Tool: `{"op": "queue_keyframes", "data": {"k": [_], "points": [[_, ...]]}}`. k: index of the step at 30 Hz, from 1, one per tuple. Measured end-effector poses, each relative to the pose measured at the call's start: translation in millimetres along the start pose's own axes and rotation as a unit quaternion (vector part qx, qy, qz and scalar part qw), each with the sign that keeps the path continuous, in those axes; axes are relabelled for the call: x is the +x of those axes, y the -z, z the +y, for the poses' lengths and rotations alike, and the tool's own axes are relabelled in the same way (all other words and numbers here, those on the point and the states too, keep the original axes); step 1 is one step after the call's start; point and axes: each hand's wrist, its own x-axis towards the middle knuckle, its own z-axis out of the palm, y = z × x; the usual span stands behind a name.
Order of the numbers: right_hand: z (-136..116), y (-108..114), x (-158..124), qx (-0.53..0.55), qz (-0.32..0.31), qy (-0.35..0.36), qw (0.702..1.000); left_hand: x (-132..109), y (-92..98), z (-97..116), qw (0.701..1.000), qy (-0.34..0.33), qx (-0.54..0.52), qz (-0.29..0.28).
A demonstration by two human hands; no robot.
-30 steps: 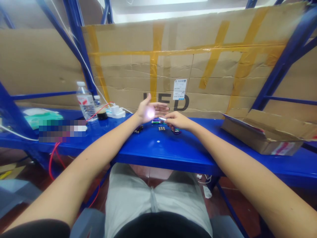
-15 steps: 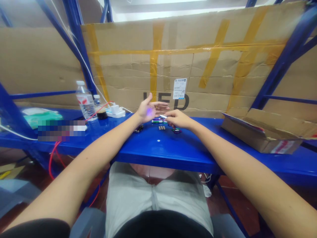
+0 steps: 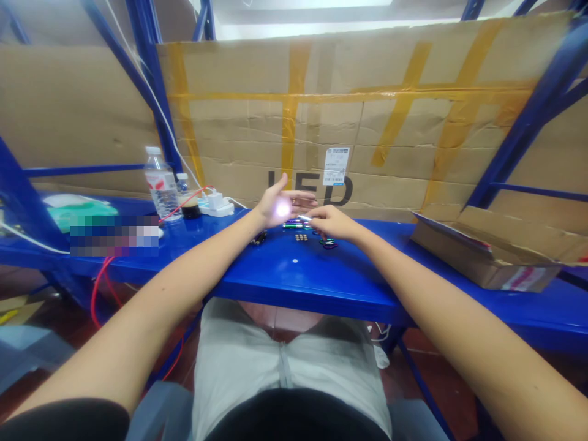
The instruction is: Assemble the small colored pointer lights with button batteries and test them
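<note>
My right hand [image 3: 334, 223] pinches a small silver mini flashlight [image 3: 304, 218], its tip facing left. My left hand [image 3: 274, 202] is held up beside it, palm toward the flashlight and fingers stretched out. A bright white spot of light falls on that palm. On the blue table [image 3: 275, 278] below lie several small round metal pieces [image 3: 301, 237] in a neat group. Thin coloured tubes [image 3: 294, 225] lie behind them. A few more coloured pieces [image 3: 328, 244] rest under my right hand, and small dark pieces [image 3: 258, 238] lie by my left wrist.
An open cardboard box [image 3: 496, 257] stands at the right. On the left are a clear water bottle [image 3: 160, 184], a small bottle of dark liquid [image 3: 189, 208], a white power strip [image 3: 215, 207] and red cable [image 3: 97, 294]. A large cardboard sheet [image 3: 239, 135] rises behind the table.
The spot of light on my left palm has turned from violet to bright white. Both hands keep nearly the same pose, and the view has shifted slightly.
</note>
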Motion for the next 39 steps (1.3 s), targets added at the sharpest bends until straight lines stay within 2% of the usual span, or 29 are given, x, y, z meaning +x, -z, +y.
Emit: {"op": "queue_keyframes", "data": {"k": [10,27,35,39], "points": [[2.6,-2.0,1.9,-0.012,-0.005,0.000,1.000,0.6,1.3,-1.4,1.000,0.007,-0.007,-0.004],[-3.3,-1.4,1.5,0.038,0.024,-0.028,0.999,1.5,1.2,-1.8,1.000,0.014,0.003,-0.001],[4.4,-0.1,4.1,0.026,0.066,0.002,0.997,3.2,1.8,-1.8,1.000,0.029,-0.006,-0.001],[5.5,0.7,4.3,0.015,0.064,0.007,0.998,2.9,0.9,-2.1,1.000,0.028,-0.005,-0.004]]}}
